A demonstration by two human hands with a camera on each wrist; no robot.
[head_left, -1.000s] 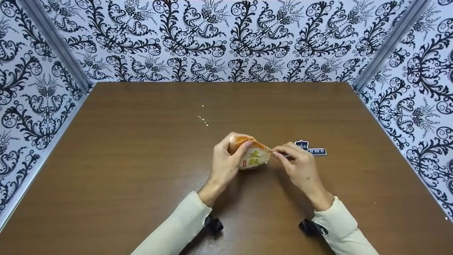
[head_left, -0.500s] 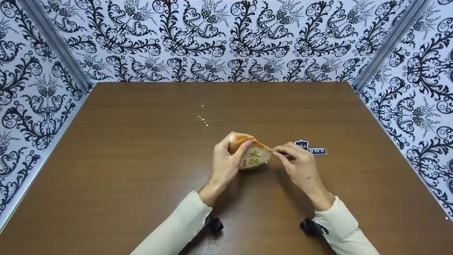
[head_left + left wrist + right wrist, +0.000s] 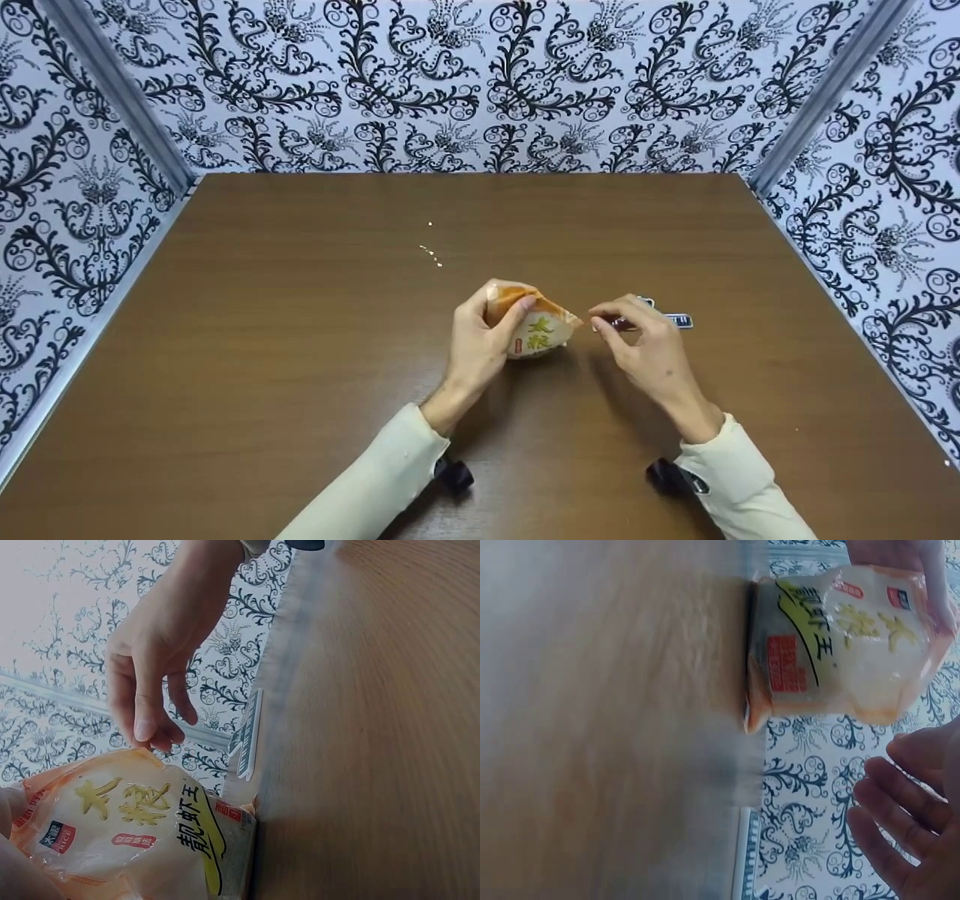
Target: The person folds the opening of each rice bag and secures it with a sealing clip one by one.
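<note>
A bag of rice (image 3: pixel 541 335), whitish with orange edges and yellow characters, stands on the table. My left hand (image 3: pixel 476 341) grips its upper left side, thumb on the front and the other fingers hidden behind. Just right of the bag's upper right corner is my right hand (image 3: pixel 651 341), thumb and fingers loosely bent. From the right wrist, a small gap shows between the right fingertips (image 3: pixel 877 765) and the bag (image 3: pixel 855 645), with nothing in that hand. The left wrist view has the bag's printed front (image 3: pixel 142 817) turned toward the camera, its corner near the right fingertips.
Behind the right hand lies a flat dark cutout (image 3: pixel 679 321) with a piano-key pattern, partly covered by the hand. Several tiny white specks (image 3: pixel 431 255) lie farther back on the brown table (image 3: pixel 262 337). Patterned panels (image 3: pixel 480 82) stand along the back and sides.
My right hand has let go of the bag's corner and drawn slightly right, covering more of the dark cutout. My left hand and the bag have stayed in place.
</note>
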